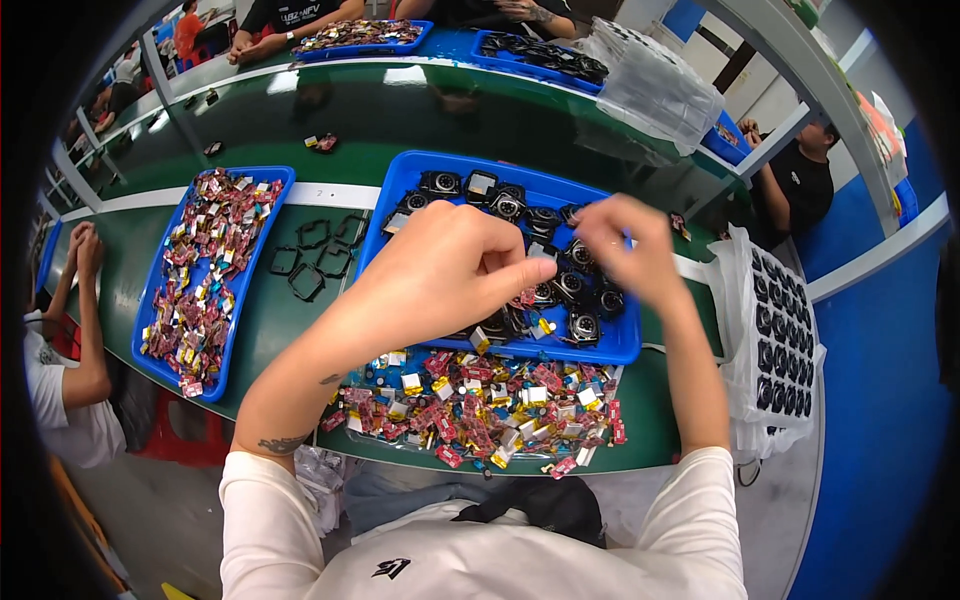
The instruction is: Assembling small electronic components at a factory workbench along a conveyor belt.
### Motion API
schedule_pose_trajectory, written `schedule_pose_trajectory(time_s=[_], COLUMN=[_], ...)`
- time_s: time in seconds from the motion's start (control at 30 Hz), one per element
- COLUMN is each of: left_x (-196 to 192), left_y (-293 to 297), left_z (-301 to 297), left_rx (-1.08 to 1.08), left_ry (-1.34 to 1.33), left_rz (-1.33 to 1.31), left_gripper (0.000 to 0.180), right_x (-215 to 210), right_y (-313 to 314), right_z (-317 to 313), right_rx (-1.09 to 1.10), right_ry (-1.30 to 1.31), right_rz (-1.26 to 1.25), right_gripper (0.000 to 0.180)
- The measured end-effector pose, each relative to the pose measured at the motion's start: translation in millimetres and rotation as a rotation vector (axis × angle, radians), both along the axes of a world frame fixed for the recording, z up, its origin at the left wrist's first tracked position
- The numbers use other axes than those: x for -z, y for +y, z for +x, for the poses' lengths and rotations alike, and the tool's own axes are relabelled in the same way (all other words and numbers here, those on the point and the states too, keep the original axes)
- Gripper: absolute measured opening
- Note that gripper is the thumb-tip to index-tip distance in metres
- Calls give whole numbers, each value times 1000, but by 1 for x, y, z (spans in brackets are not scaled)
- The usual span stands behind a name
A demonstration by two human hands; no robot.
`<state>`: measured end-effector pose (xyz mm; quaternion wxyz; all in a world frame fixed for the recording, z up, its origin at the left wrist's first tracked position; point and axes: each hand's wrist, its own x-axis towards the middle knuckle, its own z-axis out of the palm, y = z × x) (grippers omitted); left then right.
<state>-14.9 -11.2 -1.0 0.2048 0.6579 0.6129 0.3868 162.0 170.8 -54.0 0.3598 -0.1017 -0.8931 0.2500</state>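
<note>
My left hand (450, 258) hangs over the large blue tray (618, 350), its fingers curled in and the thumb laid toward the index finger. A small red circuit board with a white and yellow part (540, 325) shows just below the thumb; whether the hand grips it cannot be made out. Over the tray's right side is my right hand (628, 245), its fingers smeared by motion. Black watch-like housings (583, 327) lie loosely in the tray. Nearer to me spreads a pile of small red boards with white, yellow and blue parts (450, 405).
Left of the large tray lie several thin black frames (312, 234). Beyond them a narrow blue tray (263, 262) holds more red boards. On the right stands a white-wrapped tray stack (738, 330) with round black parts. Co-workers sit left, right and across the conveyor (400, 110).
</note>
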Motion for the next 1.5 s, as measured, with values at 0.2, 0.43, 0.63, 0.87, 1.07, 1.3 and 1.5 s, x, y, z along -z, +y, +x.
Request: schedule_pose_trajectory(time_s=[0.2, 0.43, 0.63, 0.87, 1.07, 1.3, 1.5], left_x=[4, 2, 2, 3, 3, 4, 6], left_y=[6, 2, 2, 3, 3, 4, 4], left_z=[-2, 3, 3, 3, 2, 1, 4], left_rx=[-10, 3, 9, 6, 33, 96, 88], left_ry=[-30, -76, -75, -62, -139, -386, -336], left_rz=[51, 33, 13, 16, 25, 86, 163], left_gripper=[36, 31, 25, 24, 23, 19, 16], right_x=[2, 9, 3, -4, -28, -32, -30], right_y=[-119, -119, -120, -112, -102, -83, -73], right_z=[-23, -24, -19, -16, -9, -8, -5], right_rx=[-520, -619, -618, -589, -484, -310, -275], right_ry=[-377, -462, -511, -371, -266, 108, 103], right_rz=[494, 345, 258, 173, -455, -889, -955], right_gripper=[33, 25, 18, 13, 16, 12, 16])
